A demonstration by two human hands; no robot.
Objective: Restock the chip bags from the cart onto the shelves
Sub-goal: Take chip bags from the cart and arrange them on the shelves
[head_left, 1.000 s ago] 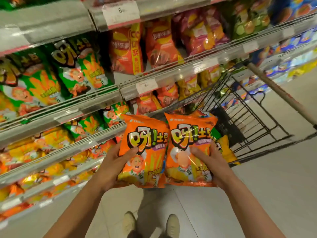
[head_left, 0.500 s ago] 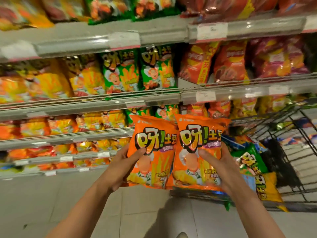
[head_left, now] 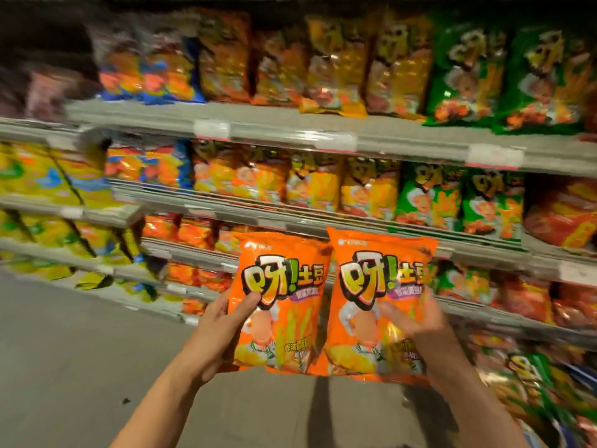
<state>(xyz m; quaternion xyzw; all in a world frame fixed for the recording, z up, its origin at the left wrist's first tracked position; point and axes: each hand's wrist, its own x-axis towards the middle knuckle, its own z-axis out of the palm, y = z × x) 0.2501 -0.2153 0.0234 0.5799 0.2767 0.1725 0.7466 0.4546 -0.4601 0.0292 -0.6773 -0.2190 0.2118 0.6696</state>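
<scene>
I hold two orange chip bags upright and side by side in front of the shelves. My left hand (head_left: 214,331) grips the left orange bag (head_left: 284,305) at its left edge, thumb across the front. My right hand (head_left: 415,321) grips the right orange bag (head_left: 371,305) with its fingers spread over the front. Both bags hang at the height of the lower shelf rails. The cart (head_left: 549,399) shows only at the lower right, blurred, with green and other bags in it.
Grey shelf rails (head_left: 290,134) run across the view in several tiers, packed with orange, yellow, green and blue chip bags. Matching orange bags (head_left: 190,231) stand on a lower shelf left of mine. Grey floor (head_left: 80,350) spreads at the lower left.
The view has swung left and up along the shelves, and the cart has slid to the lower right corner. Both hands keep the same grip and have carried the bags along.
</scene>
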